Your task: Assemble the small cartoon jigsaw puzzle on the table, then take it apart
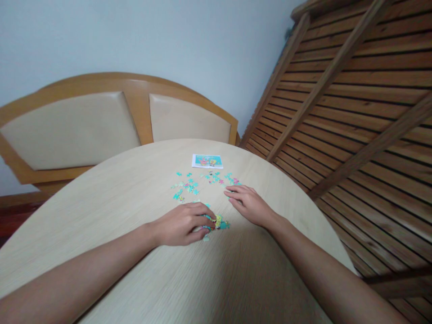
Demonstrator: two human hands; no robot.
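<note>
My left hand [191, 222] rests over a cluster of joined jigsaw puzzle pieces [218, 222], its slightly bent fingers apart and touching the yellow and teal part. Those fingers hide some of the cluster. To the right, my right hand [248, 203] is open with fingers stretched out, just beside the loose pink and teal puzzle pieces [228, 177]; I see nothing held in it. More loose teal pieces [189, 184] are scattered beyond my left hand. A small picture card [207, 161] with cartoon figures on a teal ground lies flat behind them.
All of this is on a round, pale wooden table [128, 189]. Past its far edge stands a wooden headboard [143, 108] with cream padded panels, against a pale wall [151, 40]. A slatted wooden frame [337, 112] leans along the right side.
</note>
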